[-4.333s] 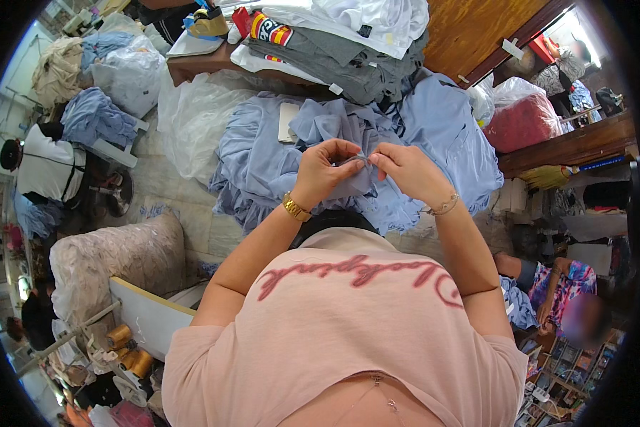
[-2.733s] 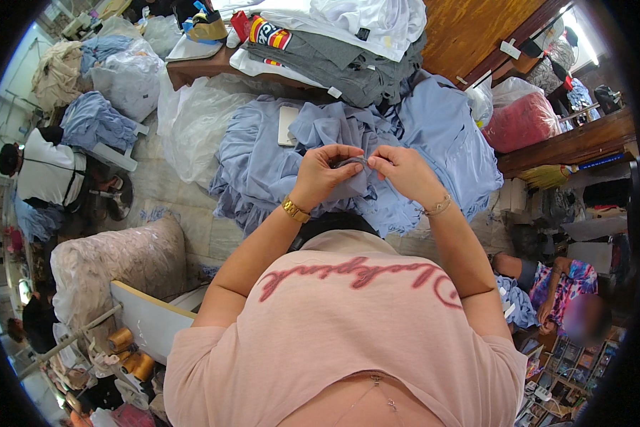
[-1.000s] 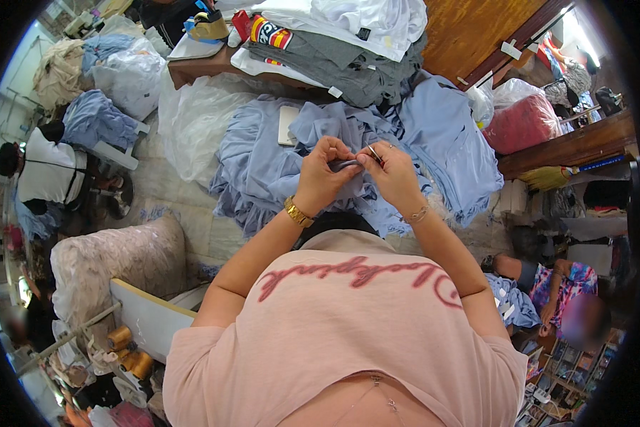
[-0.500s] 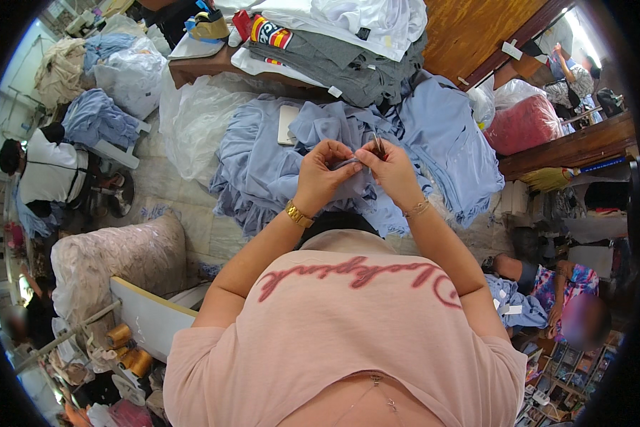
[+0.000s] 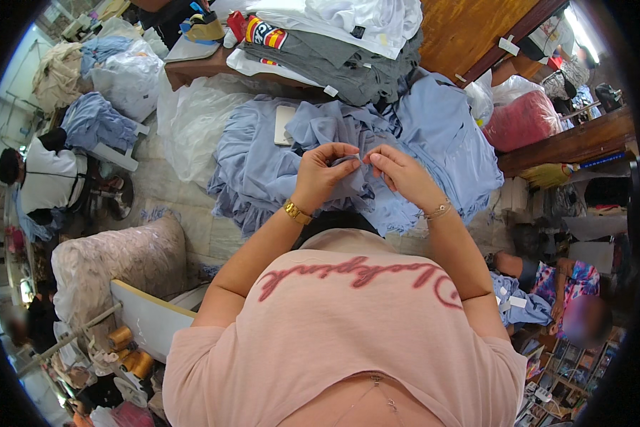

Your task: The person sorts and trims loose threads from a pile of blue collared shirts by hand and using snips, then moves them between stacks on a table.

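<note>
My left hand (image 5: 323, 171) is closed, thumb against forefinger, pinching the edge of a light blue garment (image 5: 259, 160). The gathered cloth hangs below those fingers and spreads over my lap. Right beside those fingertips is my right hand (image 5: 400, 171), its thumb and forefinger drawn together and the other fingers curled. Whether it grips a thread, cloth or a tool is too small or hidden to tell. A flat white phone-like object (image 5: 284, 126) lies on the blue cloth beyond my left hand.
Beyond the blue pile, a table holds folded grey garments (image 5: 334, 64) and white garments (image 5: 384, 21). A clear plastic bag (image 5: 188, 128) lies left of the pile. More blue cloth (image 5: 444, 135) lies to the right. A wrapped bundle (image 5: 121, 256) stands at left. Other people sit at both sides.
The dark pointed tool that showed upright at my right hand has gone from sight. My right hand has turned, its fingers now pointing toward my left fingertips. My left hand has barely moved.
</note>
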`<state>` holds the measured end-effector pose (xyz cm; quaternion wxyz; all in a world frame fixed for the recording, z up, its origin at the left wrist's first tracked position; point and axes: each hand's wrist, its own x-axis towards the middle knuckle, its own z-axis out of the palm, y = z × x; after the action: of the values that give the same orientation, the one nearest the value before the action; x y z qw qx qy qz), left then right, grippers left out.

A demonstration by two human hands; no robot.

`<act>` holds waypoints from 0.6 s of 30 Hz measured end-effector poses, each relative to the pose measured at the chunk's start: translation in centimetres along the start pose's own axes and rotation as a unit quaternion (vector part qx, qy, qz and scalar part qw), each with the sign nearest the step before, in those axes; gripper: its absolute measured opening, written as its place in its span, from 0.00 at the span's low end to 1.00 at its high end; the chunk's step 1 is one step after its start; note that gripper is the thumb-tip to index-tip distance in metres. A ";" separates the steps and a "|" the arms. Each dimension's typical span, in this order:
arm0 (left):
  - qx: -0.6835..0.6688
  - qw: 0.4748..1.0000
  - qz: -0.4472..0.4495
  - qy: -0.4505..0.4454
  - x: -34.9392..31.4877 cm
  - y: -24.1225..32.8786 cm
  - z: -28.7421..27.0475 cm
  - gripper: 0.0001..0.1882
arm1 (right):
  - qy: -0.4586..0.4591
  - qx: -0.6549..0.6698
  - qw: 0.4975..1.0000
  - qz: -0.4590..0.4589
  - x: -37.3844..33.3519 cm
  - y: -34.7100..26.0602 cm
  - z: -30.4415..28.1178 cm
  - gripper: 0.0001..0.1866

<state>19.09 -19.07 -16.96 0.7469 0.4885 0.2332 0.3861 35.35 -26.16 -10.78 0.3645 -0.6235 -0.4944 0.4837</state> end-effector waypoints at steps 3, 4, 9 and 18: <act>0.040 0.999 0.008 -0.006 0.1 -0.1 -0.2 0.11 | -0.043 -0.071 0.996 0.031 0.0 -0.6 -0.8 0.16; 0.046 0.999 0.008 -0.010 0.1 0.0 -0.2 0.11 | -0.050 -0.079 0.995 0.042 0.1 -0.7 -1.0 0.16; 0.070 0.997 0.013 -0.017 0.2 -0.1 -0.2 0.11 | -0.050 -0.126 0.989 0.065 0.4 -1.8 -1.2 0.15; 0.118 0.992 0.025 -0.019 0.3 -0.2 -0.4 0.11 | -0.036 -0.185 0.981 0.040 0.5 -2.1 -0.7 0.16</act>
<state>19.04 -18.63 -17.33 0.6782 0.5865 0.2505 0.3651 35.52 -25.12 -8.74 0.2049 -0.6816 -0.5628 0.4204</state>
